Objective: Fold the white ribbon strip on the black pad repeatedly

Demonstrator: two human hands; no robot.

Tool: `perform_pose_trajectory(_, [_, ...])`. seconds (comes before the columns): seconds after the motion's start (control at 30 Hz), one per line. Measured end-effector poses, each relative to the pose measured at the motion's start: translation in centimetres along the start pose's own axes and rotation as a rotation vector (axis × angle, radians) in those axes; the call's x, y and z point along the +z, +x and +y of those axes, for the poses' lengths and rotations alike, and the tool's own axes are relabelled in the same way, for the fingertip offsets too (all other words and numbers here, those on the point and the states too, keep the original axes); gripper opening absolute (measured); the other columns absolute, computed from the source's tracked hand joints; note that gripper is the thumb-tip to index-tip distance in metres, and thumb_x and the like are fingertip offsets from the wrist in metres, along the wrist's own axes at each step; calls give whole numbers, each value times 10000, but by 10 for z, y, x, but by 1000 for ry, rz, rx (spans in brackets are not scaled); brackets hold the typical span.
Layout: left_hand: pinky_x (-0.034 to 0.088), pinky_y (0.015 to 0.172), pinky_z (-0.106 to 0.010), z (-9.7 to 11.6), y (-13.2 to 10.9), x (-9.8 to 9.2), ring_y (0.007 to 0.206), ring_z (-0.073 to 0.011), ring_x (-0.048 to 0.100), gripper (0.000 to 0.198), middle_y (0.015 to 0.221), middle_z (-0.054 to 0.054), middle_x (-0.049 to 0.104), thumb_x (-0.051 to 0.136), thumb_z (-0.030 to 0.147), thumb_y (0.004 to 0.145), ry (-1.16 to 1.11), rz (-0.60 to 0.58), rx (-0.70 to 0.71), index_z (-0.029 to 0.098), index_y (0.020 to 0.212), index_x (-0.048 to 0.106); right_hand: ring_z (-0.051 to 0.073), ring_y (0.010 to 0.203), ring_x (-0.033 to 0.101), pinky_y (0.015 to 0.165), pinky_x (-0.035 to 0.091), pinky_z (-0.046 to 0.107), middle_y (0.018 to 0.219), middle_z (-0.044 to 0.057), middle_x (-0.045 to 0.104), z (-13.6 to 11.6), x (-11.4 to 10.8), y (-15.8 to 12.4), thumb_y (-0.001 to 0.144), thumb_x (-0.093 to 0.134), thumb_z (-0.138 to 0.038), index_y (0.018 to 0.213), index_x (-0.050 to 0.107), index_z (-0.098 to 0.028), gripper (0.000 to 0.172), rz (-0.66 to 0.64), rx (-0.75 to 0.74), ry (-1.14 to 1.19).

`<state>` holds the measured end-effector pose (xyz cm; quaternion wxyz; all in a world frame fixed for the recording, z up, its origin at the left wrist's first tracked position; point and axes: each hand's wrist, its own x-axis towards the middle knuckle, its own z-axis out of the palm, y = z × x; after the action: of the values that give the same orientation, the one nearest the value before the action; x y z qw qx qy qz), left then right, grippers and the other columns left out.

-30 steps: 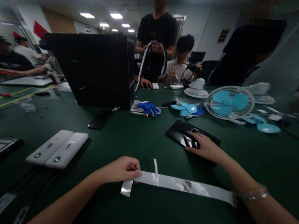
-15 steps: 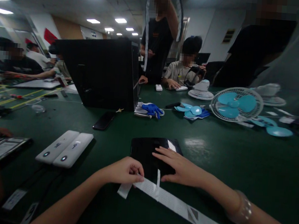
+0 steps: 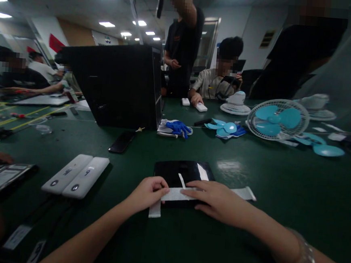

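Note:
A glossy black flat case (image 3: 172,171) lies on the green table in front of me. Across its near part runs a long flat white strip (image 3: 175,194), like a ribbon cable, with a thin white tab standing up from it. My left hand (image 3: 148,192) pinches the strip near the case's left side, and a folded end hangs below the fingers. Fingers stretched out, my right hand (image 3: 223,202) lies flat on the strip and hides part of it. The strip's other end sticks out past that hand to the right.
Two white power banks (image 3: 76,176) lie to the left, with a phone (image 3: 122,141) farther back. A large black computer case (image 3: 115,86), blue-white gloves (image 3: 177,128) and a blue fan (image 3: 275,119) stand or lie beyond. Co-workers are around the table.
The strip has swung from slanting toward the lower right to lying across the black case. My right hand has come down from the case onto the strip; my left hand still pinches it.

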<state>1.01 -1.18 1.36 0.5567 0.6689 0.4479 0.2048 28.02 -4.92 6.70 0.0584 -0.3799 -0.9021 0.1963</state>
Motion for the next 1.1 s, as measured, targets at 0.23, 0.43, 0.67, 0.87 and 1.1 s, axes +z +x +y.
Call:
perform_pose_trajectory(0.23, [379, 598, -286, 13, -7, 2, 736, -191, 583, 296, 864, -36, 649, 546, 477, 849, 609, 195, 52, 214, 878, 679, 243, 1090, 542, 897, 461, 438, 1283, 54, 546, 7, 14, 8, 928, 455, -277, 1352, 512, -330, 431, 21, -54, -221])
perform_pose_trajectory(0.43, [355, 569, -254, 19, -6, 10, 685, -143, 561, 204, 779, 18, 627, 535, 404, 867, 679, 275, 33, 244, 888, 660, 238, 1052, 536, 863, 463, 433, 1241, 67, 534, 8, 13, 8, 925, 485, -269, 1336, 522, -321, 416, 73, -72, -300])
perform_pose_trajectory(0.67, [373, 602, -254, 17, -6, 11, 762, -149, 561, 206, 837, 20, 605, 543, 434, 869, 805, 275, 55, 258, 899, 644, 224, 1030, 538, 864, 447, 412, 1220, 63, 535, 9, 17, 8, 925, 489, -318, 1302, 561, -330, 383, 81, -72, -301])
perform_pose_trajectory(0.87, [405, 677, -280, 15, -5, 11, 872, -178, 547, 199, 949, -11, 579, 555, 415, 867, 850, 281, 93, 234, 907, 627, 260, 1151, 486, 955, 395, 458, 1295, 81, 509, 4, 17, 9, 911, 504, -441, 1289, 579, -296, 412, 83, -71, -318])
perform_pose_trajectory(1.1, [415, 749, -325, 11, -4, 12, 869, -190, 547, 203, 950, -28, 597, 505, 388, 908, 870, 224, 145, 213, 929, 607, 205, 1135, 501, 985, 379, 391, 1238, 61, 580, 0, 21, 11, 901, 540, -342, 1283, 575, -223, 402, 102, -162, -289])
